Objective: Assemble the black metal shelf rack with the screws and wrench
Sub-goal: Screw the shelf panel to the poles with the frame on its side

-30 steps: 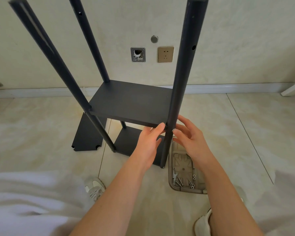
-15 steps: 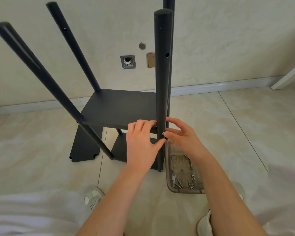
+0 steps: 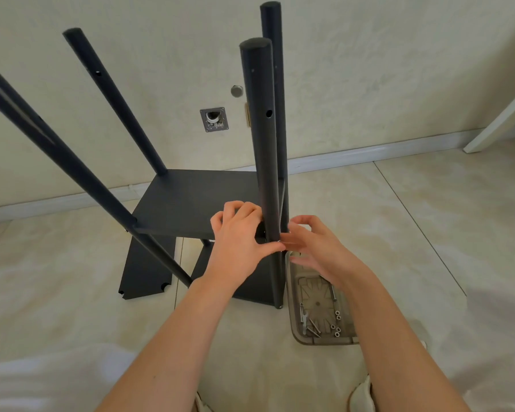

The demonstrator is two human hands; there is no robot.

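Note:
The black metal rack (image 3: 197, 200) stands on the floor with four poles rising and a shelf fixed partway up. My left hand (image 3: 238, 242) grips the shelf's near right corner, fingers curled over its edge and thumb against the near right pole (image 3: 262, 144). My right hand (image 3: 315, 248) is on the pole's other side at the same height. Its thumb and fingertips pinch a small silver screw (image 3: 279, 241) against the pole. A clear plastic tray (image 3: 298, 331) on the floor, right of the pole's foot, holds several screws and nuts (image 3: 336, 322).
A loose black shelf panel (image 3: 143, 269) lies flat on the tiled floor left of the rack. The wall with a socket plate (image 3: 214, 119) and white skirting is close behind. A white slanted board (image 3: 500, 120) leans at far right. My shoes and white-clad knees fill the bottom.
The rack has turned, so the near right pole now stands almost in line with the far one. My left hand curled over the shelf corner and my right hand closed in on the pole.

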